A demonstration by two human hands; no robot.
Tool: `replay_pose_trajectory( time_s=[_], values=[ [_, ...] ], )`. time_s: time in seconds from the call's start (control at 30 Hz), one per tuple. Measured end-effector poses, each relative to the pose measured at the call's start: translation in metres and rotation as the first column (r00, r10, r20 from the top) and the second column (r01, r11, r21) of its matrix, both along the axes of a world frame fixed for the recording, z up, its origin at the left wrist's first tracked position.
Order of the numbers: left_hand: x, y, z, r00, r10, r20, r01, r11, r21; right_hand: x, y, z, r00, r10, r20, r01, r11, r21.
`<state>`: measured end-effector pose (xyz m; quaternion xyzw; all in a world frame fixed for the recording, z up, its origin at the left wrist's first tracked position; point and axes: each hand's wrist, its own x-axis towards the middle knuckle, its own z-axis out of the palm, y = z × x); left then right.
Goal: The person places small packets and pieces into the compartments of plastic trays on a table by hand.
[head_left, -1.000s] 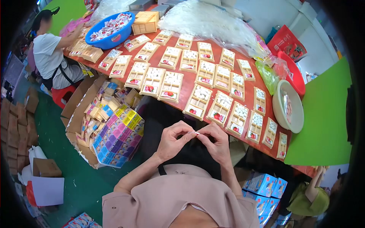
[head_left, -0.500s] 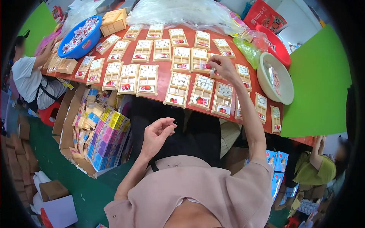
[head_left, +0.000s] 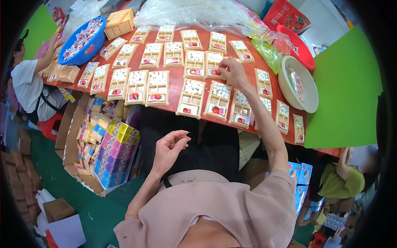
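My right hand (head_left: 232, 72) reaches over the table, its fingers pressed together at the lower compartment of a cream compartment tray (head_left: 214, 58). A small strawberry-print packet (head_left: 214, 72) lies there, by the fingertips; whatever they pinch is hidden. White pieces fill the top of that tray. Beside it stands a similar tray (head_left: 194, 58), and nearer the edge is another tray (head_left: 218, 93), both with white pieces and a strawberry packet. Held above my lap, my left hand (head_left: 170, 151) has loosely curled fingers, a gap at the thumb and nothing visible in it.
A blue basin (head_left: 84, 54) of small wrapped packets stands far left, stacked trays (head_left: 119, 24) behind it. At right are a cream bowl (head_left: 285, 89) and a red basin (head_left: 308, 62). A carton (head_left: 70, 155) stands below the table. One co-worker (head_left: 31, 82) sits left, another (head_left: 345, 182) right.
My right hand has moved left, from beside the tray to over its lower compartment. My left hand stays nearly still. The left co-worker's arm has risen.
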<state>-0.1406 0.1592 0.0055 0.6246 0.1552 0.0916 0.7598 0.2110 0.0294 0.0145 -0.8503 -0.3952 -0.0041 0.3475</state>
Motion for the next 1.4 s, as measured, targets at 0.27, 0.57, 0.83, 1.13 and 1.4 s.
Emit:
replay_pose_trajectory(
  time_s=[0.27,0.57,0.83,1.13,1.4],
  values=[
    [0.007,-0.007,0.011,1.000,0.000,-0.021,0.001,0.998,0.062,-0.005,-0.003,0.004,0.982,0.072,0.172,-0.059,0.995,-0.084],
    [0.016,-0.002,0.015,0.998,-0.043,0.050,0.039,0.996,0.078,0.035,-0.146,0.142,0.872,-0.385,0.303,0.269,0.893,0.360],
    [0.037,-0.029,0.027,0.979,-0.195,0.061,0.188,0.977,0.100,0.107,-0.295,0.074,0.738,-0.611,0.288,0.665,0.731,-0.154],
    [0.044,-0.044,0.038,0.969,-0.248,0.002,0.245,0.957,0.154,0.135,-0.324,0.023,0.734,-0.656,-0.178,0.601,0.748,-0.281],
    [0.049,-0.059,0.040,0.952,-0.306,0.023,0.298,0.939,0.169,0.119,-0.308,0.028,0.943,-0.182,-0.278,0.239,0.953,0.187]
  ],
)
